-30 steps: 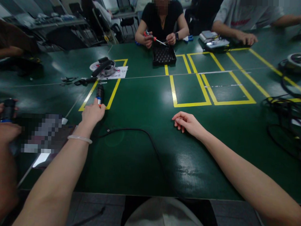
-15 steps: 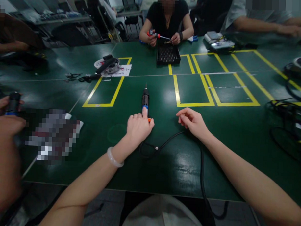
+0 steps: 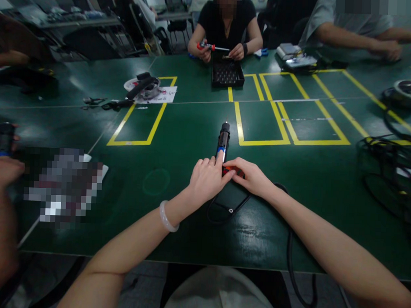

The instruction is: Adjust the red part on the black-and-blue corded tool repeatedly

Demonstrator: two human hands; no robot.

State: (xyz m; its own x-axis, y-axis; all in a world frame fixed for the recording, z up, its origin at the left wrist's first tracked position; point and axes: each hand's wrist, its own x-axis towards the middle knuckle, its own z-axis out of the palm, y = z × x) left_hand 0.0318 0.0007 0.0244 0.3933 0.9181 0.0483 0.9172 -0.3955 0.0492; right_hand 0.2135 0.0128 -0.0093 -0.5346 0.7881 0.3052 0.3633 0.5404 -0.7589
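Black handheld tool [image 3: 223,137], two-handed hold
Left hand [image 3: 206,177] grasps it, index finger extended; right hand [image 3: 254,177], angled inward, pinches the red-orange part [image 3: 237,172].

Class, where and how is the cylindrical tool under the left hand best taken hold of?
Probably by the dark barrel of the cylindrical tool, beyond its blue band, from above and the right. Its slim, round body points forward, which suits a wrap across it; the left hand covers the near end from the left, leaving the barrel exposed.
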